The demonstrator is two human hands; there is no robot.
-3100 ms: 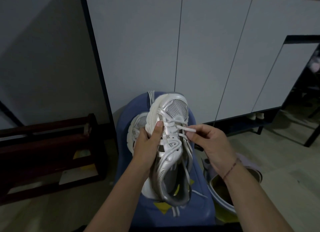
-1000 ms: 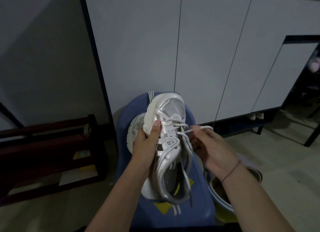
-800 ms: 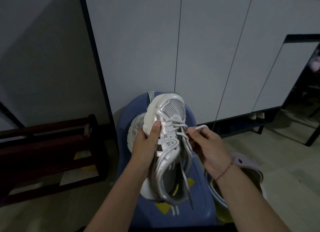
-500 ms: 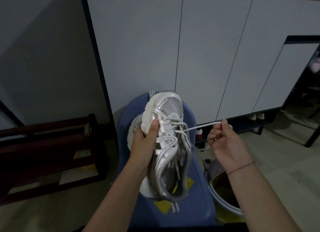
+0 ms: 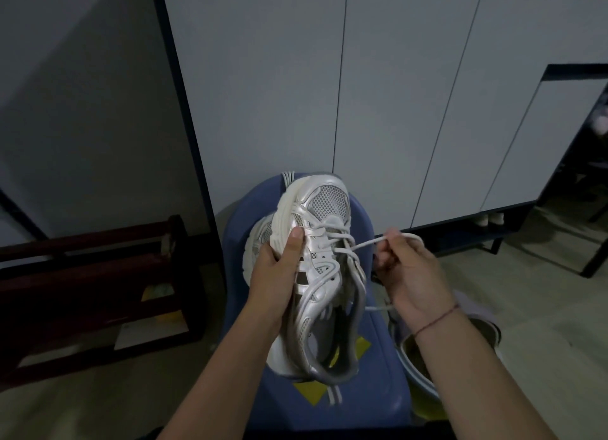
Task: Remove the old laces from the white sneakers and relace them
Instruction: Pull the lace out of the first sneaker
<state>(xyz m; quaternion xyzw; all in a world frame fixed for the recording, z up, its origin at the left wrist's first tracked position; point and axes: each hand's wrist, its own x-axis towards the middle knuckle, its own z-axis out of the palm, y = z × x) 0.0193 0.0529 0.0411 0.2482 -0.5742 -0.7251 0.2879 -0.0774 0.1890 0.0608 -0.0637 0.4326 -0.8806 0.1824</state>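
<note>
A white and silver sneaker (image 5: 324,268) is held toe-up over a blue chair (image 5: 368,403). My left hand (image 5: 278,265) grips its left side, thumb on the eyelet row. A white lace (image 5: 365,242) runs from the upper eyelets to my right hand (image 5: 406,268), which pinches a loop of it just right of the shoe. A second white sneaker (image 5: 258,242) lies on the chair seat behind the first, mostly hidden.
White cabinet doors (image 5: 394,94) stand behind the chair. A dark wooden rack (image 5: 98,291) sits low at the left. A pale bin (image 5: 424,357) stands on the floor at the right, under my forearm. More shoes (image 5: 490,218) show under the cabinet.
My right hand, which had pulled the lace out to the right, has come back closer to the shoe with a loop of lace. The left hand keeps its hold.
</note>
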